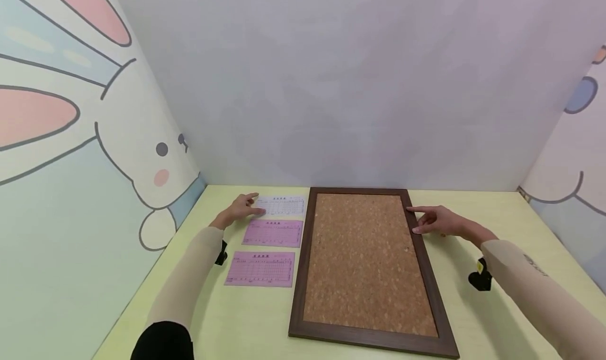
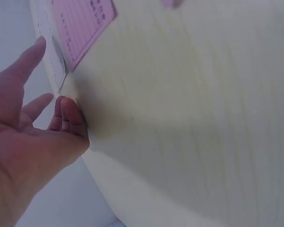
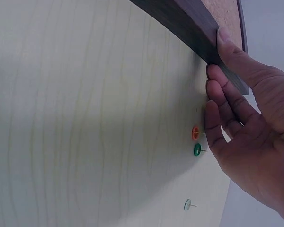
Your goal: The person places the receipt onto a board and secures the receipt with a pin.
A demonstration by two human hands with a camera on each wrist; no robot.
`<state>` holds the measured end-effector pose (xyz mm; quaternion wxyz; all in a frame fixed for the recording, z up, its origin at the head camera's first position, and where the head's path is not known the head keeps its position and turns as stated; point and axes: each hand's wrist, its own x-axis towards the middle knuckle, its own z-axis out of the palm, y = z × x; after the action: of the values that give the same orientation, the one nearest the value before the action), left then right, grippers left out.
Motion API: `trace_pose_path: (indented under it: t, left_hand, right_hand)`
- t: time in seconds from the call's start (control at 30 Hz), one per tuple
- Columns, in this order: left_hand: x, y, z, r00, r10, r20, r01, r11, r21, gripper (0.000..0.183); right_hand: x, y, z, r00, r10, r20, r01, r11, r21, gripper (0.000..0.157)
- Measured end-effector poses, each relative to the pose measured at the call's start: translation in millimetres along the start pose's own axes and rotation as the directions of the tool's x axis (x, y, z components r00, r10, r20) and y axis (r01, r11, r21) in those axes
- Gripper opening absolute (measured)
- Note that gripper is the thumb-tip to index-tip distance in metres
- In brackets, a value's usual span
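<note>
My left hand is at the left end of a white printed slip, thumb and index finger reaching over its edge. In the left wrist view, the thumb is extended and the outer fingers bend near the tabletop. Two pink printed slips lie below the white one. To their right is a corkboard with a dark brown wooden frame, flat on the table. On its right side rests my right hand. The right wrist view has the thumb on top of the frame, other fingers beside its outer edge.
Several push pins lie on the pale wood-grain table beside the right hand: orange, green and clear. A plain wall stands behind the table. Cartoon-printed panels rise at both sides.
</note>
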<state>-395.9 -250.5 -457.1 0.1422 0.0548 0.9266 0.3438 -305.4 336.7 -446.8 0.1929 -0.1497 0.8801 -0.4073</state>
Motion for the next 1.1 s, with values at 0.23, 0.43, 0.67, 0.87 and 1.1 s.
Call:
trace_pose_path:
  t: [0.23,0.43,0.67,0.87,1.1]
  left_hand:
    - [-0.8,2.6,2.2,1.0,-0.008,-0.006,0.008,1.0,0.009,0.084]
    - [0.0,0.7,3.3,1.0,-0.015,-0.002,0.015,1.0,0.026,0.083]
    - [-4.5,1.7,3.9,1.0,-0.009,-0.004,0.01,0.999,0.043,0.085]
    - [-2.5,2.1,4.7,1.0,-0.024,-0.005,0.025,0.998,0.054,0.087]
    - [3.0,3.2,5.7,1.0,-0.03,-0.001,0.03,0.998,0.061,0.085]
  right_hand:
    - [1.8,2.8,-1.4,1.0,0.012,0.027,-0.013,1.0,0.02,0.079]
    - [3.3,-0.4,-1.8,0.999,0.002,0.036,-0.003,1.0,0.03,0.077]
    - [6.3,-3.0,-2.1,0.999,-0.014,0.05,0.013,1.0,0.018,0.075]
    - [7.3,-1.6,-2.8,0.998,-0.019,0.055,0.019,1.0,0.012,0.074]
    - [5.8,3.8,-4.3,0.998,-0.025,0.054,0.023,0.999,0.036,0.075]
